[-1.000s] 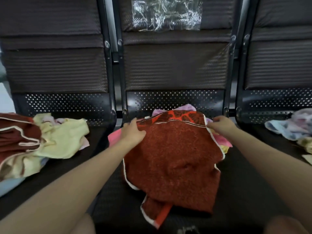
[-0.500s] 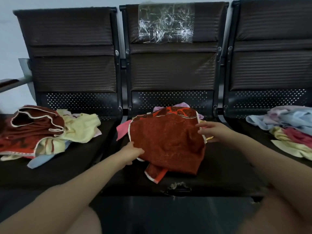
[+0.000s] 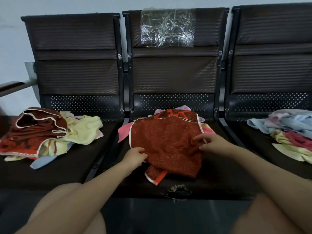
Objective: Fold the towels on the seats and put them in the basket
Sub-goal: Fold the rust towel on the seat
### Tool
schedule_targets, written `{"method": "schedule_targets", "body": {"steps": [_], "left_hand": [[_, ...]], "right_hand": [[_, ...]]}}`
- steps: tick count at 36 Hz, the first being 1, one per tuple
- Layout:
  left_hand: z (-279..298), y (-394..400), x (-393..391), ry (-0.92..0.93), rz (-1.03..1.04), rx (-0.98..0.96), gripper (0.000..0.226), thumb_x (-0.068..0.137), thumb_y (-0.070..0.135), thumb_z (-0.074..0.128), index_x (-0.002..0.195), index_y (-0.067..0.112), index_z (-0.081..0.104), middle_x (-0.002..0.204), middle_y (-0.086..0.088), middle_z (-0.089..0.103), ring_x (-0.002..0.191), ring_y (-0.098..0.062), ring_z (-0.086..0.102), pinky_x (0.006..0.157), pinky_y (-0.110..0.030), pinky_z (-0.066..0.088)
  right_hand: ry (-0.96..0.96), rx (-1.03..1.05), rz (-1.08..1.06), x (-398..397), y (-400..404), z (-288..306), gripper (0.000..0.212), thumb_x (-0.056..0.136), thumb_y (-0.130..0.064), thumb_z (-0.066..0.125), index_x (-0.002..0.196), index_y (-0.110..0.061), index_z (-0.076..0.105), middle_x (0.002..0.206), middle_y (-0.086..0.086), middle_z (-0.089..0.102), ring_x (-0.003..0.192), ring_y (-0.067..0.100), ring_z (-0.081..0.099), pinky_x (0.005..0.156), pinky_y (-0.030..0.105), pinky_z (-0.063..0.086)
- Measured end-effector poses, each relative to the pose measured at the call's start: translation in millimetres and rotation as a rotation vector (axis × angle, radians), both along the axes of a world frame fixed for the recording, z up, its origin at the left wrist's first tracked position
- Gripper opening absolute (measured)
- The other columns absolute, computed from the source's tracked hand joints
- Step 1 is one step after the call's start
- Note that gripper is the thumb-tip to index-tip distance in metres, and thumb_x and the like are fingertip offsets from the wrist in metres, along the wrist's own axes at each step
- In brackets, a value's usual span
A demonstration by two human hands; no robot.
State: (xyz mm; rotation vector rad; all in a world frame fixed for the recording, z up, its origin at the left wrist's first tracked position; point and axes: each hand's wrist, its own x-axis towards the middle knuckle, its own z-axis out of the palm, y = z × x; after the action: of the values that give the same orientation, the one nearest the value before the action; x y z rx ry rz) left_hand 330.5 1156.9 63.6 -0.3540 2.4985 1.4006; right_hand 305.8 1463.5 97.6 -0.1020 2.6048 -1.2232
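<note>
Red towel (image 3: 166,142): rust terry, white piping, rumpled, middle seat (image 3: 219,179) | my left hand (image 3: 135,157) pinches near edge | my right hand (image 3: 213,144) pinches right hem

Both bare forearms reach forward. The left hand (image 3: 135,156) has its fingers curled in a pinching grip; the right hand (image 3: 211,144) also has curled, pinching fingers.

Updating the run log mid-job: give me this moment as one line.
step: folding red towel on middle seat | left hand: grips near-left edge | right hand: pinches right edge | basket: not in view
</note>
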Motion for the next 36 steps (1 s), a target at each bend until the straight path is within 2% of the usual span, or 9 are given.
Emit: {"method": "schedule_targets", "body": {"steps": [4, 8, 12, 14, 16, 22, 27, 31, 36], "left_hand": [[2.4, -0.6, -14.4, 0.116, 0.102, 0.114, 0.038, 0.094, 0.006, 0.057, 0.131, 0.009, 0.058, 0.108, -0.002, 0.058, 0.087, -0.01, 0.057, 0.079, -0.026, 0.051], [28.4, -3.5, -31.7, 0.224, 0.274, 0.492, 0.027, 0.094, 0.005, 0.056, 0.12, 0.008, 0.065, 0.114, -0.007, 0.065, 0.102, -0.021, 0.064, 0.081, -0.029, 0.053], [63.5, -9.6, -42.1, 0.343, 0.368, 0.801, 0.018, 0.096, 0.008, 0.054, 0.108, 0.008, 0.068, 0.093, -0.008, 0.07, 0.079, -0.015, 0.068, 0.063, -0.021, 0.054], [70.5, -11.6, -46.2, 0.376, 0.35, 0.846, 0.017, 0.096, 0.009, 0.053, 0.103, 0.011, 0.069, 0.087, -0.006, 0.07, 0.073, -0.012, 0.067, 0.068, -0.023, 0.055], [70.3, -13.1, -51.8, 0.382, 0.34, 0.813, 0.018, 0.096, 0.011, 0.054, 0.099, 0.015, 0.071, 0.084, -0.006, 0.07, 0.07, -0.012, 0.067, 0.071, -0.026, 0.051], [44.1, -13.6, -79.0, 0.303, 0.353, 0.404, 0.022, 0.097, 0.013, 0.051, 0.112, 0.012, 0.068, 0.097, -0.007, 0.066, 0.077, -0.015, 0.061, 0.062, -0.02, 0.047], [11.7, -5.4, -70.5, -0.046, -0.034, -0.019, 0.049, 0.097, 0.027, 0.055, 0.144, 0.017, 0.041, 0.138, -0.008, 0.049, 0.113, -0.022, 0.052, 0.086, -0.031, 0.046], [-0.6, -3.7, -58.3, 0.037, -0.127, -0.127, 0.058, 0.092, 0.026, 0.062, 0.146, 0.021, 0.04, 0.148, -0.006, 0.042, 0.133, -0.02, 0.043, 0.107, -0.026, 0.032], [-2.9, -2.7, -45.1, 0.075, -0.197, -0.019, 0.048, 0.089, 0.017, 0.066, 0.135, 0.022, 0.053, 0.124, 0.006, 0.053, 0.11, -0.005, 0.047, 0.093, -0.014, 0.031]], "right_hand": [[0.052, -0.352, -0.186, -3.8, -1.6, 15.1, 0.037, 0.092, 0.004, 0.054, 0.116, -0.022, 0.064, 0.111, 0.007, 0.061, 0.085, 0.017, 0.063, 0.055, 0.019, 0.053], [0.105, -0.586, -0.322, -9.8, 1.4, 29.4, 0.037, 0.092, 0.002, 0.051, 0.114, -0.025, 0.066, 0.109, 0.007, 0.067, 0.084, 0.019, 0.063, 0.061, 0.025, 0.054], [0.034, -0.872, -0.396, -15.6, 11.3, 43.4, 0.035, 0.095, -0.002, 0.05, 0.122, -0.021, 0.063, 0.083, 0.001, 0.065, 0.059, 0.009, 0.059, 0.047, 0.018, 0.048], [0.028, -0.928, -0.432, -20.6, 16.9, 42.6, 0.036, 0.096, -0.004, 0.05, 0.128, -0.017, 0.058, 0.069, 0.002, 0.052, 0.045, 0.007, 0.046, 0.038, 0.018, 0.037], [0.042, -0.969, -0.48, -23.7, 18.3, 42.1, 0.036, 0.095, -0.003, 0.05, 0.129, -0.013, 0.056, 0.072, 0.003, 0.054, 0.049, 0.008, 0.05, 0.043, 0.018, 0.043], [-0.072, -0.443, -0.422, -34.1, 24.3, 12.0, 0.048, 0.092, -0.013, 0.061, 0.138, -0.013, 0.049, 0.115, 0.009, 0.063, 0.105, 0.026, 0.062, 0.089, 0.044, 0.052], [-0.327, -0.111, -0.273, -27.4, 27.4, -10.7, 0.064, 0.088, -0.027, 0.068, 0.144, -0.022, 0.038, 0.115, 0.007, 0.06, 0.107, 0.022, 0.058, 0.078, 0.033, 0.05], [-0.406, -0.095, -0.182, -19.4, 22.2, -16.8, 0.08, 0.087, -0.03, 0.07, 0.151, -0.019, 0.023, 0.112, 0.008, 0.067, 0.101, 0.019, 0.066, 0.081, 0.032, 0.051], [-0.362, -0.051, -0.107, -6.3, 12.9, -14.0, 0.084, 0.085, -0.031, 0.072, 0.151, -0.02, 0.022, 0.106, -0.002, 0.063, 0.102, 0.014, 0.062, 0.085, 0.029, 0.049]]}}
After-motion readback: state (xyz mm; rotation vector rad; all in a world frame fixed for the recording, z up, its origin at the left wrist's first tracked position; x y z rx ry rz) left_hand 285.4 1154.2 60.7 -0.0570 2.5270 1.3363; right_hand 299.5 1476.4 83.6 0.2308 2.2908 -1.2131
